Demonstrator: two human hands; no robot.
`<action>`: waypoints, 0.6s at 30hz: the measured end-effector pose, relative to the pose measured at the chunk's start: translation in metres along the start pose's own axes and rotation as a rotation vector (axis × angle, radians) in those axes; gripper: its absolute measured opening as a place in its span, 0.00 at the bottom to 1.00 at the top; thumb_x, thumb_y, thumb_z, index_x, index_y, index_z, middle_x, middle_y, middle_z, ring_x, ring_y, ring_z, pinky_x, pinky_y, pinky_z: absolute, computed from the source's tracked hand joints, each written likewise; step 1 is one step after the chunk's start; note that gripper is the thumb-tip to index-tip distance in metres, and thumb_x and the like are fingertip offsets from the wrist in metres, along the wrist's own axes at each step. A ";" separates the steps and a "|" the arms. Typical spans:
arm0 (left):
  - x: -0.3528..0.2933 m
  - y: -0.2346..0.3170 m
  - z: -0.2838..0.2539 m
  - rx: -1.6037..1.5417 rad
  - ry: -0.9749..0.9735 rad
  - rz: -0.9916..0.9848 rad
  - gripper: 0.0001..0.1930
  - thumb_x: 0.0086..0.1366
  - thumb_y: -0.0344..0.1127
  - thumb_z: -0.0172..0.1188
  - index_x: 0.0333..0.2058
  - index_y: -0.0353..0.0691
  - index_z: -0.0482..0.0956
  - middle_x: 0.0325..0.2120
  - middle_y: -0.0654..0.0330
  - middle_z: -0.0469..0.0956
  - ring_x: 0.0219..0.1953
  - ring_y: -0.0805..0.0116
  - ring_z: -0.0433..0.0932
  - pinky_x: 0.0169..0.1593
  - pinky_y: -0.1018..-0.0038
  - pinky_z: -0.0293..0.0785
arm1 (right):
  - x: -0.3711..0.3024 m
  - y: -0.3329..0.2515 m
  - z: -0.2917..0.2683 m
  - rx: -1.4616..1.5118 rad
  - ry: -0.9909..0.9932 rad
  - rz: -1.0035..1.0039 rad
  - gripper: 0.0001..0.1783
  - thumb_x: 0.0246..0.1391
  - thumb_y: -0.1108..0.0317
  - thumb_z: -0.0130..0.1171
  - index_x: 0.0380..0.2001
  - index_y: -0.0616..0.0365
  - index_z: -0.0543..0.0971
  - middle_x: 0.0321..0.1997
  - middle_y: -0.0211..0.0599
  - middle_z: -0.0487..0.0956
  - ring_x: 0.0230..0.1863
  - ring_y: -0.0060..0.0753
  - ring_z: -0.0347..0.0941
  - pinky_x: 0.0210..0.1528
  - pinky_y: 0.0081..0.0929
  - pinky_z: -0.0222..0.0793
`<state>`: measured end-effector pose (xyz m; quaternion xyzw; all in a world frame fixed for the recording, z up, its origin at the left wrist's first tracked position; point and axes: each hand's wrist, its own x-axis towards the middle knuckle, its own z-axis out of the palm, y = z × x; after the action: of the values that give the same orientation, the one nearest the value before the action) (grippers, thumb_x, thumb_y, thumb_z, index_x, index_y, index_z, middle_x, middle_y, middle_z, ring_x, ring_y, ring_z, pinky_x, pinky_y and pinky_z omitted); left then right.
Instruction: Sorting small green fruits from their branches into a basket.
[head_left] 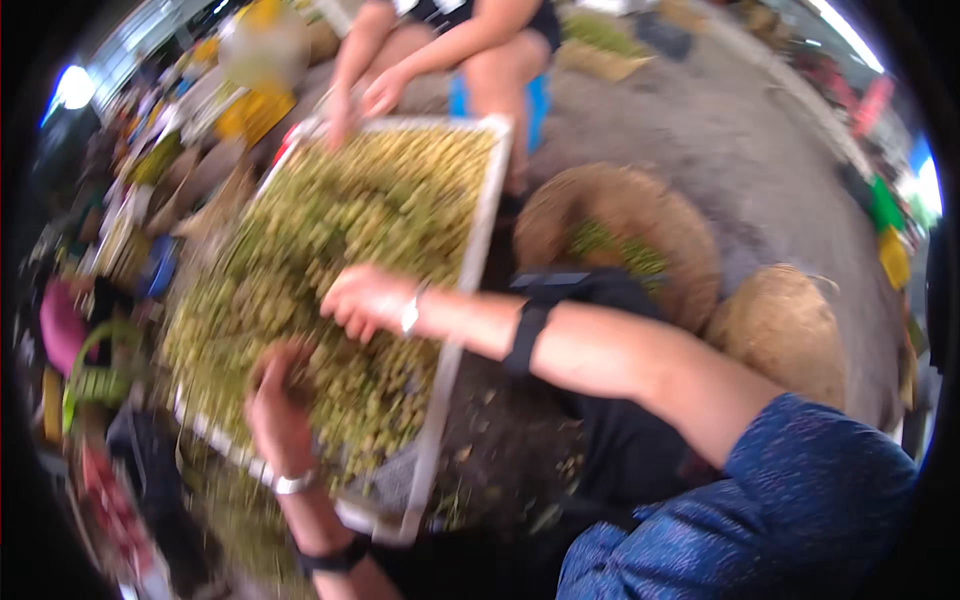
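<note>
A large white-framed tray (455,375) lies in front of me, heaped with small round yellow-green pieces (330,210) on greenish stalks. The pieces are too blurred to name. Over the near left part of the heap is my left hand (280,410), its fingers bent and smeared by motion; whether it grips anything is unclear. My right hand (368,300) is above the middle of the heap, fingers curled together and pointing down. Anything in them is hidden. Bare mesh (388,480) shows at the tray's near corner.
Across the tray, another person's hands (365,100) work at its far end; that person sits on a blue stool (535,105). Right of the tray stands a round woven basket (620,205) with green pieces inside, beside a tan woven one (785,325). A green basket (100,375) is far left.
</note>
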<state>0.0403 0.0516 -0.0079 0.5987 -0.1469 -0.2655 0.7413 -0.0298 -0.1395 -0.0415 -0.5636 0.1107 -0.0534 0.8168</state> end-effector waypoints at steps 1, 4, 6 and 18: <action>0.000 -0.002 0.014 -0.097 -0.013 -0.040 0.07 0.61 0.31 0.55 0.36 0.36 0.76 0.34 0.58 0.80 0.35 0.71 0.78 0.31 0.80 0.69 | -0.001 0.000 -0.017 0.058 -0.042 -0.023 0.11 0.54 0.64 0.53 0.36 0.60 0.75 0.24 0.30 0.75 0.21 0.23 0.71 0.20 0.21 0.67; 0.010 -0.014 0.026 -0.136 -0.066 -0.042 0.06 0.62 0.31 0.54 0.36 0.36 0.76 0.33 0.58 0.80 0.36 0.70 0.78 0.34 0.79 0.70 | -0.013 -0.009 -0.018 -0.012 -0.058 0.190 0.25 0.51 0.43 0.56 0.37 0.55 0.76 0.31 0.25 0.73 0.31 0.19 0.67 0.28 0.22 0.62; 0.001 -0.011 0.014 -0.170 -0.014 -0.016 0.06 0.62 0.30 0.54 0.35 0.35 0.76 0.33 0.58 0.80 0.35 0.69 0.78 0.37 0.77 0.72 | -0.018 -0.001 0.011 -0.154 -0.191 0.146 0.25 0.51 0.44 0.56 0.39 0.55 0.76 0.32 0.25 0.75 0.31 0.19 0.67 0.30 0.21 0.61; -0.005 -0.009 0.012 -0.056 0.041 0.104 0.08 0.62 0.31 0.55 0.33 0.30 0.76 0.29 0.54 0.79 0.31 0.66 0.79 0.39 0.73 0.75 | -0.011 0.004 0.020 -0.014 -0.223 0.230 0.09 0.54 0.72 0.50 0.36 0.65 0.76 0.29 0.34 0.77 0.23 0.20 0.71 0.18 0.17 0.66</action>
<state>0.0281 0.0434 -0.0128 0.5745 -0.1553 -0.2183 0.7734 -0.0357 -0.1177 -0.0369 -0.5552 0.0837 0.1043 0.8209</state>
